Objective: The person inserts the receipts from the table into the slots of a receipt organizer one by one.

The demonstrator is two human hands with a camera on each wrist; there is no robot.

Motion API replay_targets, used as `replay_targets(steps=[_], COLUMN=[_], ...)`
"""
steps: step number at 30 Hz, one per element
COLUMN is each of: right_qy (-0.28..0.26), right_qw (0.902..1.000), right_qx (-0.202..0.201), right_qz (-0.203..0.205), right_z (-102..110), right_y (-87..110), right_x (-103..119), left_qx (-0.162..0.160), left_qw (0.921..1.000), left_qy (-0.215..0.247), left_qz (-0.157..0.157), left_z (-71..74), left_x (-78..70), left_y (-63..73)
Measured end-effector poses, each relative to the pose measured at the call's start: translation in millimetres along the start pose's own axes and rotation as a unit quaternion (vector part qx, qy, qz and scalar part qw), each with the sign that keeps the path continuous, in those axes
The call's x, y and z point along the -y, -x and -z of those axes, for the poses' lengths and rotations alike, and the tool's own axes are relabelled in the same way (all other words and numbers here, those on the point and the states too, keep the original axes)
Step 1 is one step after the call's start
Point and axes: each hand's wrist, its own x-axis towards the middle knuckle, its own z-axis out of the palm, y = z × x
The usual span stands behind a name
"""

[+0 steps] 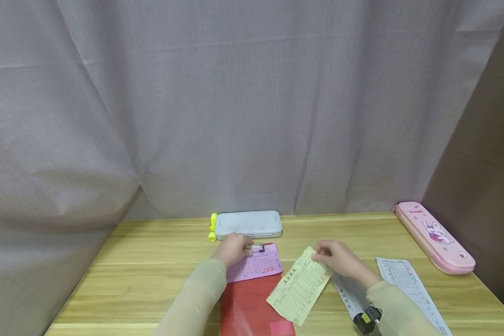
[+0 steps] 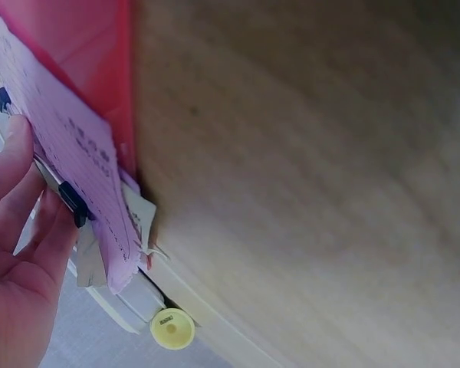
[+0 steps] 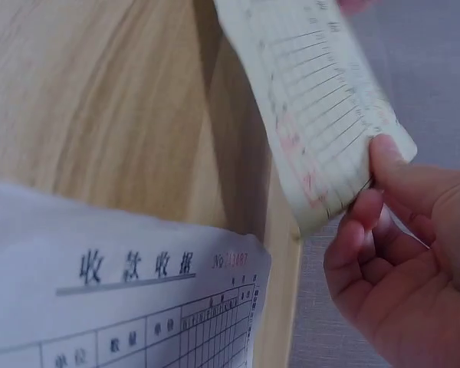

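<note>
With the thumb and fingers of my left hand (image 1: pixel 232 248), I pinch the metal clip (image 1: pixel 258 248) at the far end of a red clipboard (image 1: pixel 247 298). A pink receipt slip (image 1: pixel 259 265) lies across the board's top; in the left wrist view, pale paper shows beneath that pink slip (image 2: pixel 80 146). My right hand (image 1: pixel 340 259) holds a pale yellow receipt slip (image 1: pixel 300 285) by its upper corner, between thumb and fingertips. The yellow slip slants to the right of the clipboard, and its held corner (image 3: pixel 345 153) bends slightly in the right wrist view.
Behind the clipboard lies a white case (image 1: pixel 248 224), with a yellow glue stick (image 1: pixel 212 227) at its left. White receipt sheets (image 1: pixel 407 282) rest near my right forearm. A pink pencil case (image 1: pixel 437 238) sits at the right edge. A grey curtain (image 1: pixel 243 107) hangs behind the table.
</note>
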Motion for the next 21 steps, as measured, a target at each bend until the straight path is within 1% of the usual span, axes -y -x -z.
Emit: replay_targets(steps=[6, 11, 17, 21], right_qy=[-0.042, -0.091, -0.149, -0.164], right_qw=[0.999, 0.9955, 0.9879, 0.9844], right_qx=[0.014, 0.016, 0.013, 0.003], right_qz=[-0.008, -0.02, -0.04, -0.065], right_z=[2, -1, -11, -21], right_y=[-0.2, -1.8, -5.4, -8.8], right_x=[3, 5, 8, 11], left_qx=[0.006, 0.005, 0.002, 0.0], left_qw=[0.9999, 1.0, 0.9999, 0.9999], left_qy=[0.005, 0.006, 0.012, 0.011], left_qz=[0.006, -0.001, -0.005, -0.008], left_z=[0.6, 1.9, 0.7, 0.6], left_x=[-1.5, -1.8, -0.8, -0.4], left_y=[1.3, 1.4, 0.9, 0.8])
